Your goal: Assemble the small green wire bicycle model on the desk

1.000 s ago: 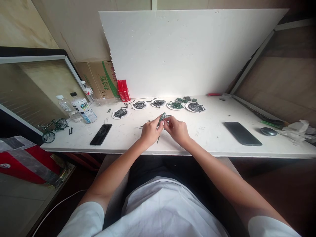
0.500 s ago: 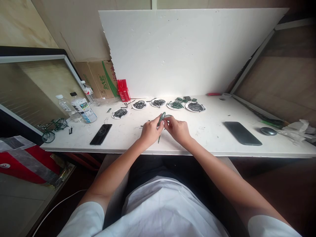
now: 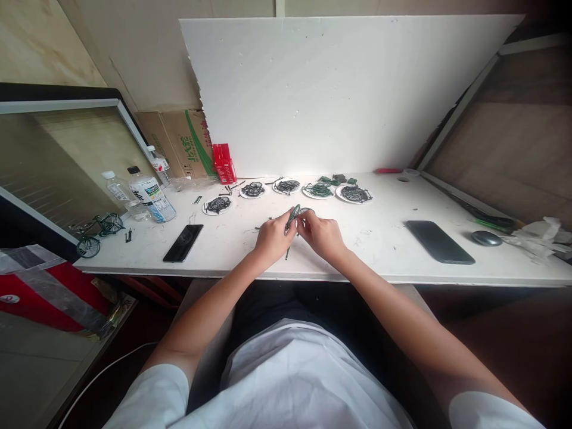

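Note:
Above the front middle of the white table, my left hand (image 3: 273, 239) is closed on a small model bicycle (image 3: 292, 213), a green, partly assembled piece whose wheel sticks up past the fingertips. My right hand (image 3: 322, 237) meets it with thumb and forefinger pinched at the same piece. A round spoked edge shows behind the right fingertips. What lies exactly between the two sets of fingers is hidden. Just below the hands a thin green part (image 3: 287, 253) shows. Beyond them stand white plates of small parts, among them a plate of green parts (image 3: 318, 189) and one of black parts (image 3: 354, 193).
A complete green model bicycle (image 3: 99, 231) stands at the left end, near bottles (image 3: 152, 196) and a phone (image 3: 183, 243). On the right lie a larger dark phone-like slab (image 3: 440, 241), a mouse (image 3: 487, 238) and crumpled plastic (image 3: 538, 237). A white board (image 3: 339, 95) leans at the back.
Both hands stay in almost the same place. The green piece and the fingertips have shifted only slightly.

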`<state>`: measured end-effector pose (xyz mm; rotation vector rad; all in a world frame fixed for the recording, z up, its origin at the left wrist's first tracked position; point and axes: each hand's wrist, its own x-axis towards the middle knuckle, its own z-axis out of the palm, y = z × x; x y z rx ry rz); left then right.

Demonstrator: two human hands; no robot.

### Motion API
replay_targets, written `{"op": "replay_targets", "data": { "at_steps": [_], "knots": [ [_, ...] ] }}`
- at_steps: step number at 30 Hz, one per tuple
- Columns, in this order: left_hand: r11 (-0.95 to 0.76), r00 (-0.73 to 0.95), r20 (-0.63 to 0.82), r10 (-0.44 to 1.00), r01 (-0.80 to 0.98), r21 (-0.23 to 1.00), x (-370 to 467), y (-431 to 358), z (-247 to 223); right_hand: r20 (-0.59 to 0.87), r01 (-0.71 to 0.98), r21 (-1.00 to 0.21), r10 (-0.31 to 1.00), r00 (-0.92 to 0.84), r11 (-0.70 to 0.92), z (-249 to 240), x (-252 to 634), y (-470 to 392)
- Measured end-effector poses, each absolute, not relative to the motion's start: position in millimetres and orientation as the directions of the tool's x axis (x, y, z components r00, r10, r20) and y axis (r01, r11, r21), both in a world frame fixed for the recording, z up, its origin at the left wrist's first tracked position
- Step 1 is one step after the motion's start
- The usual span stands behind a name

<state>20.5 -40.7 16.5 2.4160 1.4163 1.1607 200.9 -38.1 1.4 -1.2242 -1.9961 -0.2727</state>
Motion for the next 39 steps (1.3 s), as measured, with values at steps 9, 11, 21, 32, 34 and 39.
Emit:
{"op": "replay_targets", "data": {
  "at_steps": [9,11,21,32,34,39],
  "knots": [
    [-0.557,0.287,0.550,0.785,0.716,0.421,19.5,-40.2,16.7,0.668,0.718,-0.419,0.724,-0.171,0.556,-2.0,197.4,-39.2],
    [-0.556,0.289,0.547,0.786,0.719,0.418,19.4,-40.4,17.1,0.650,0.675,-0.477,0.743,-0.160,0.563,-0.9,197.1,-40.5],
    [-0.538,0.302,0.539,0.786,0.763,0.358,19.8,-40.6,17.4,0.616,0.569,-0.594,0.776,-0.133,0.569,1.4,196.0,-41.9],
    [-0.551,0.329,0.552,0.766,0.779,0.300,18.8,-42.6,22.3,0.515,0.369,-0.767,0.847,-0.132,0.525,3.5,194.2,-44.2],
    [-0.546,0.326,0.547,0.771,0.780,0.305,18.1,-42.5,23.4,0.510,0.332,-0.787,0.851,-0.122,0.519,3.1,193.2,-44.1],
    [-0.524,0.309,0.527,0.792,0.787,0.325,18.2,-44.3,25.9,0.491,0.271,-0.821,0.864,-0.114,0.502,-3.3,192.8,-40.1]
  ]
}}
